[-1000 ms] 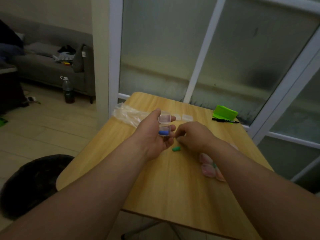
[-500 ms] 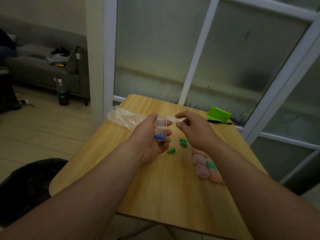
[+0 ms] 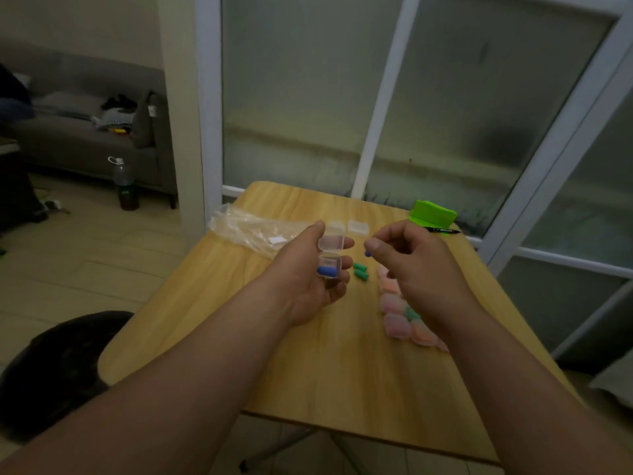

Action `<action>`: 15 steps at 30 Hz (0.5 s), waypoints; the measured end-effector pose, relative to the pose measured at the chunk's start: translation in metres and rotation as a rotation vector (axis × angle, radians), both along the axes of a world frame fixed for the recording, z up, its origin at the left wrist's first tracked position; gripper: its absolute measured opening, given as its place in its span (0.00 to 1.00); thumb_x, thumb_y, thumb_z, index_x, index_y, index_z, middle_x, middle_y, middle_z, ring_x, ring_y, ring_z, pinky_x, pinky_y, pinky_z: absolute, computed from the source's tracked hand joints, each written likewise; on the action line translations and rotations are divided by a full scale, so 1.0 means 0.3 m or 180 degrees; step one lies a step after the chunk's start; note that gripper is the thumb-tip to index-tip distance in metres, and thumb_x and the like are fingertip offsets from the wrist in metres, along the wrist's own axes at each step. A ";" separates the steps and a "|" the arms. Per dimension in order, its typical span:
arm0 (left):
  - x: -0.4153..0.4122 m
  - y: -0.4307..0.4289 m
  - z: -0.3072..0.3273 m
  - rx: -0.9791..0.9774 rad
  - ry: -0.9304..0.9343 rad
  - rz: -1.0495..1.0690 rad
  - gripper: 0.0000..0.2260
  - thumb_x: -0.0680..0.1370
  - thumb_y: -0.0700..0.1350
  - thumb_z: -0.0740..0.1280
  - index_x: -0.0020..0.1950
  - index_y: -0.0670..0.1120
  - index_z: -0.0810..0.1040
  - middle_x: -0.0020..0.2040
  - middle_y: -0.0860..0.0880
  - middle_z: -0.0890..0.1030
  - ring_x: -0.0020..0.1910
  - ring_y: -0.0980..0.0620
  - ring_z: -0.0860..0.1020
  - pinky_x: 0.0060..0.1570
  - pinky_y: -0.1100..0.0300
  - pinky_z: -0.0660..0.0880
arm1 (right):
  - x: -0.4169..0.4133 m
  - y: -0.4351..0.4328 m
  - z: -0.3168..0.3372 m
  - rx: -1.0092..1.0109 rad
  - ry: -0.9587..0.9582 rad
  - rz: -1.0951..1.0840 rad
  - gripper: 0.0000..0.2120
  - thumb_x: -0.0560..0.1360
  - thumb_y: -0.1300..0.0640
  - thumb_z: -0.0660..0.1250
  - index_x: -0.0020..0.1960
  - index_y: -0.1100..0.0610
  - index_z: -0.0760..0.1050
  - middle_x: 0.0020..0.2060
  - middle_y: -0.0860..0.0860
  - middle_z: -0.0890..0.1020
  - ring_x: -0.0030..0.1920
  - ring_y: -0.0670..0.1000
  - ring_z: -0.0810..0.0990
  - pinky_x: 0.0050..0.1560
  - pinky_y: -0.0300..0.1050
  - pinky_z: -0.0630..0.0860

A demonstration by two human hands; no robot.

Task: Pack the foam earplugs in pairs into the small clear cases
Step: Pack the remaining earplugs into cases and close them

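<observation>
Case (image 3: 331,249) gripped by left hand (image 3: 306,286) holds one earplug (image 3: 327,270); right hand (image 3: 423,269) pinches second earplug (image 3: 367,253).

A crumpled clear plastic bag (image 3: 246,228) lies at the far left of the wooden surface (image 3: 325,371). At its far right sits a lime-green object (image 3: 433,212), with a black pen (image 3: 443,230) just beside it. On the floor to the left, a dark bottle (image 3: 126,185) stands before a grey sofa (image 3: 78,132).

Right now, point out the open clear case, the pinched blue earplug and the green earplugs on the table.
open clear case (image 3: 330,264): head view, lower half's front wall.
pinched blue earplug (image 3: 367,254): head view, its exposed tip.
green earplugs (image 3: 359,267): head view, the farther one's middle.
</observation>
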State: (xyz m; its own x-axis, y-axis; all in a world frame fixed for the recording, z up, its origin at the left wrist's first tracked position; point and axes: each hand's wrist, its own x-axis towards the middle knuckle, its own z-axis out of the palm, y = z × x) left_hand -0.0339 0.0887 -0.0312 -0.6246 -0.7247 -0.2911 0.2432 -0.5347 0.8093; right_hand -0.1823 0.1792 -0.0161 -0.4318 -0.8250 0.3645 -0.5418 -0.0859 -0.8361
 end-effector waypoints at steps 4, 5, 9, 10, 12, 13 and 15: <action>-0.021 0.013 -0.010 0.0080 -0.0021 -0.0043 0.25 0.86 0.61 0.57 0.67 0.43 0.79 0.45 0.43 0.78 0.32 0.51 0.74 0.32 0.59 0.73 | 0.016 -0.001 0.001 -0.0025 -0.0024 0.0129 0.04 0.80 0.55 0.74 0.51 0.53 0.81 0.42 0.54 0.84 0.39 0.46 0.79 0.40 0.43 0.77; -0.025 0.015 -0.013 0.0105 -0.0027 -0.0042 0.25 0.86 0.62 0.58 0.69 0.43 0.77 0.45 0.43 0.78 0.32 0.50 0.74 0.31 0.59 0.74 | 0.018 -0.002 -0.003 -0.0034 -0.0024 0.0162 0.04 0.80 0.56 0.74 0.51 0.53 0.80 0.40 0.52 0.83 0.39 0.45 0.79 0.40 0.43 0.77; -0.032 0.020 -0.017 0.0109 -0.0046 -0.0066 0.26 0.85 0.62 0.59 0.72 0.43 0.75 0.44 0.43 0.79 0.33 0.50 0.75 0.30 0.60 0.74 | 0.031 -0.001 -0.013 0.0032 0.0166 0.0313 0.04 0.81 0.60 0.73 0.53 0.53 0.80 0.34 0.41 0.83 0.36 0.40 0.81 0.41 0.42 0.74; -0.030 0.021 -0.015 0.0097 -0.0045 -0.0080 0.26 0.86 0.62 0.58 0.72 0.43 0.75 0.43 0.44 0.79 0.33 0.50 0.75 0.31 0.60 0.74 | 0.032 -0.001 -0.014 0.0040 0.0244 0.0304 0.04 0.81 0.60 0.73 0.52 0.52 0.80 0.36 0.40 0.84 0.38 0.40 0.82 0.42 0.41 0.74; -0.028 0.023 -0.012 0.0103 -0.0040 -0.0080 0.26 0.85 0.62 0.58 0.72 0.44 0.75 0.43 0.44 0.80 0.32 0.50 0.75 0.31 0.60 0.74 | 0.035 -0.001 -0.017 0.0044 0.0444 0.0205 0.04 0.80 0.59 0.72 0.50 0.51 0.80 0.37 0.39 0.85 0.40 0.40 0.83 0.42 0.41 0.75; -0.026 0.024 -0.012 0.0109 -0.0041 -0.0072 0.26 0.85 0.62 0.59 0.72 0.44 0.75 0.44 0.43 0.80 0.32 0.50 0.75 0.31 0.60 0.74 | 0.038 -0.001 -0.021 0.0049 0.0550 0.0147 0.04 0.80 0.58 0.72 0.50 0.50 0.80 0.38 0.39 0.85 0.40 0.40 0.83 0.43 0.42 0.76; -0.023 0.024 -0.015 0.0116 -0.0033 -0.0062 0.26 0.85 0.62 0.58 0.72 0.44 0.76 0.45 0.44 0.80 0.32 0.51 0.76 0.31 0.60 0.75 | 0.049 -0.006 -0.030 0.0070 0.0772 0.0048 0.05 0.80 0.57 0.72 0.48 0.48 0.80 0.40 0.43 0.85 0.42 0.41 0.83 0.43 0.41 0.77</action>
